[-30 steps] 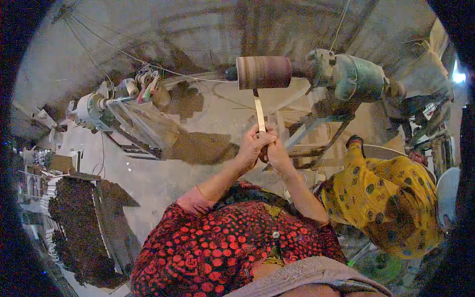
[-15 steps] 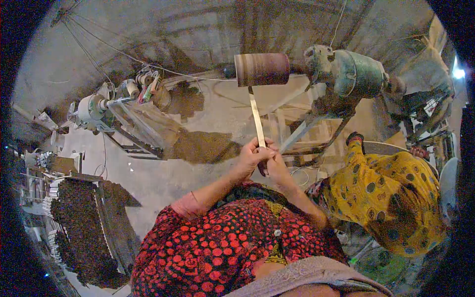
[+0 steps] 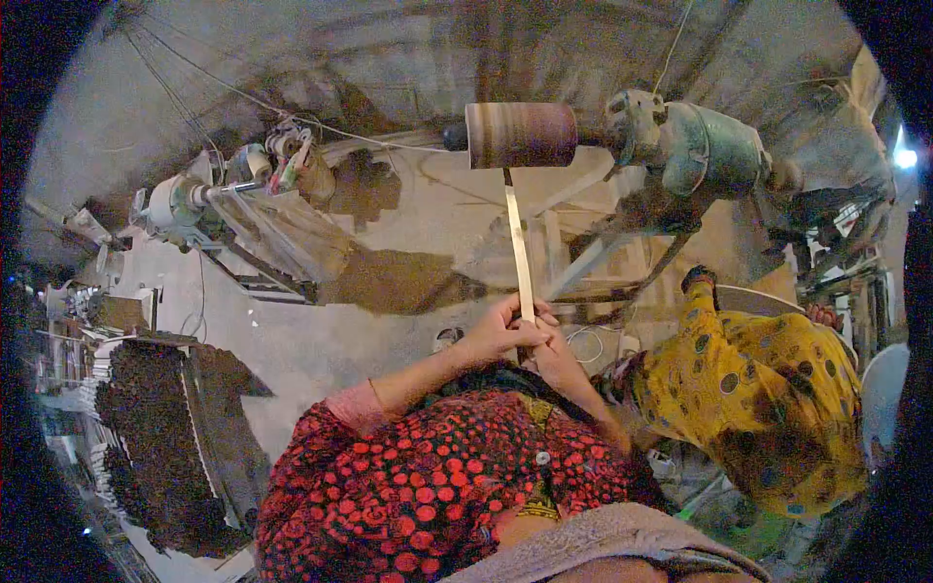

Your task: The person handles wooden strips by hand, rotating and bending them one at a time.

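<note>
Between my two hands is a long flat metal strip, pale along most of its length and dark at its far tip. My left hand is closed around its near end, and my right hand is closed there too, touching the left. The strip's far tip meets or lies just under the lower edge of a brown, banded cylinder. That cylinder sits on the shaft of a green motor. What lies inside my fingers is partly hidden.
A person in yellow spotted cloth is close on the right, beside a large round basin. A second motor stands at the left on a metal frame. At the lower left is a stack of dark-ended rods.
Both hands have drawn back toward my body with the strip, so more of it shows. The person in yellow has shifted slightly.
</note>
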`<action>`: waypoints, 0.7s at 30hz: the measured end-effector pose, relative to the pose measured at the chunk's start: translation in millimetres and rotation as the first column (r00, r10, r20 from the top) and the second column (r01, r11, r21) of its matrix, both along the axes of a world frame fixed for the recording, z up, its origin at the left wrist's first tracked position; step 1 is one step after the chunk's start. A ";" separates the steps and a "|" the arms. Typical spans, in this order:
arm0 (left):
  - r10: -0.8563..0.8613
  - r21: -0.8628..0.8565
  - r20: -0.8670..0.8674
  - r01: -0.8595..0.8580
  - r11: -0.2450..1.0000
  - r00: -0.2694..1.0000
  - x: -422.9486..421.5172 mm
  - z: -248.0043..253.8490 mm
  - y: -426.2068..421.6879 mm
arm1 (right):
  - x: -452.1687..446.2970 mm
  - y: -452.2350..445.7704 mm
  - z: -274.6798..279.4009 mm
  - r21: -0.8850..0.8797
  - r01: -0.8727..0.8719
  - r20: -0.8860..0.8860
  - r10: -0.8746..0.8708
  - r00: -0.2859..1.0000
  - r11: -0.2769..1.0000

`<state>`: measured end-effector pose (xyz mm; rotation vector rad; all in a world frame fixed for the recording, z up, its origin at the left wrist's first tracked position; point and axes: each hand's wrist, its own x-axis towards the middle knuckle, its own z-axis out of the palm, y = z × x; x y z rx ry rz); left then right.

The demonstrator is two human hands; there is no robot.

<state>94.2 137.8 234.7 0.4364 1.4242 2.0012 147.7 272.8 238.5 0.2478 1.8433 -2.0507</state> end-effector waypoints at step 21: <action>0.273 0.021 0.315 -0.294 0.956 0.909 -53.3 -16.9 12.9 | -24.5 -2.3 26.6 -0.719 0.161 0.302 0.095 0.949 0.677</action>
